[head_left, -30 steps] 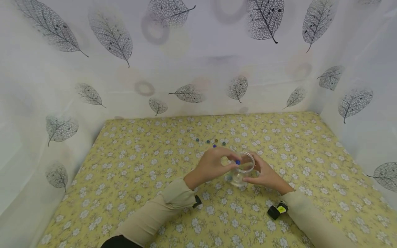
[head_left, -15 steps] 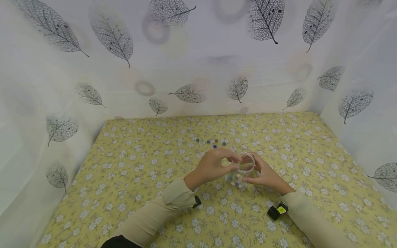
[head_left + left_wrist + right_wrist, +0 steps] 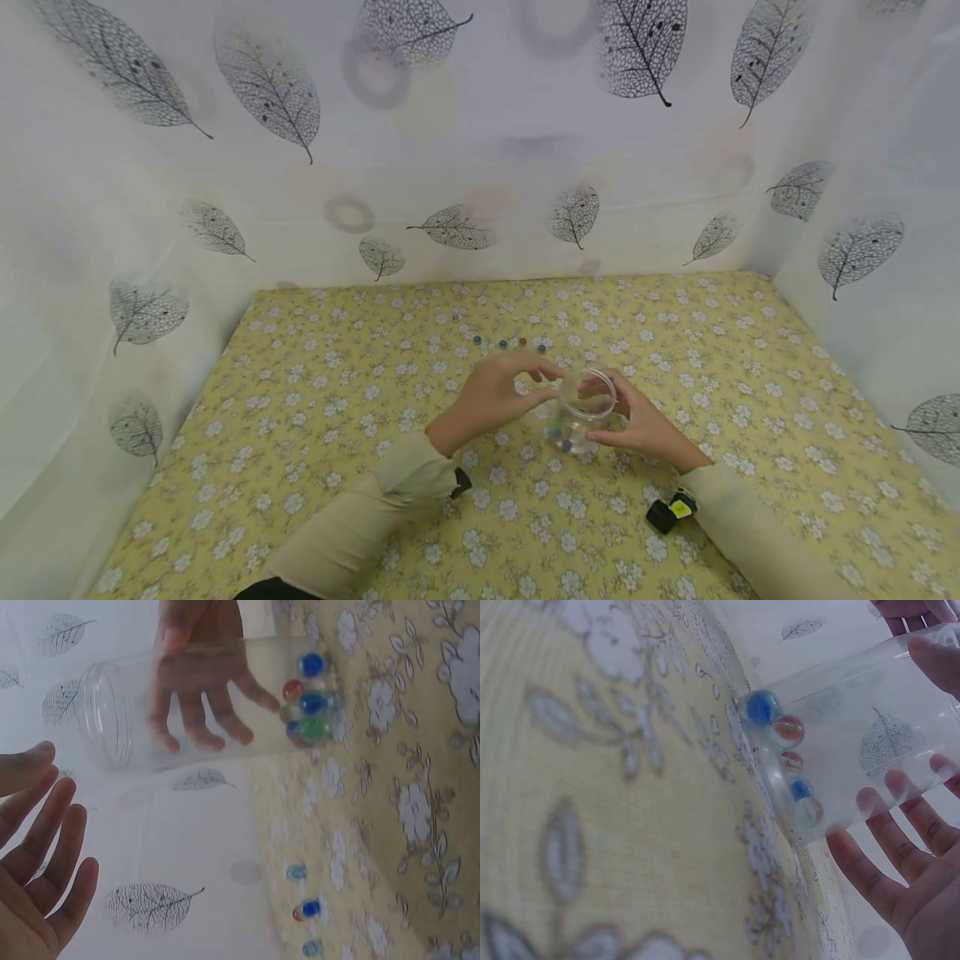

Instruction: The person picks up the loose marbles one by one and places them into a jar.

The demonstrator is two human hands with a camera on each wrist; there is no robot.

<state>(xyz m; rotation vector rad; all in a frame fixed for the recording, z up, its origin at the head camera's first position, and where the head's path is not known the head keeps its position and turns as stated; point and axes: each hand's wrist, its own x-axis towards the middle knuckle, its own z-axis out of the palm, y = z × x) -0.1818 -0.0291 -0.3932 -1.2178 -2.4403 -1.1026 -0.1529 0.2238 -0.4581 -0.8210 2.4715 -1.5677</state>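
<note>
A clear plastic jar point(image 3: 581, 435) stands upright and open-topped on the flowered cloth. My right hand point(image 3: 647, 423) grips it from the right, thumb at the near side and fingers round the far side. Several glass marbles point(image 3: 312, 703), blue, green and reddish, lie at the jar's bottom in the left wrist view. At the left of the rim is my left hand point(image 3: 487, 398), its fingers loosely bent with nothing between them; in the left wrist view the fingers point(image 3: 64, 836) are spread apart just off the jar's mouth.
Several loose marbles point(image 3: 503, 343) lie in a scattered row beyond my left hand. The yellow flowered cloth point(image 3: 315, 467) covers the table. White leaf-printed sheets point(image 3: 480, 167) hang at the back and on both sides.
A blue marble pinched in my left fingers dropped into the jar. The left hand then drew back leftward and now hides a blue marble on the cloth. My right hand stays on the jar.
</note>
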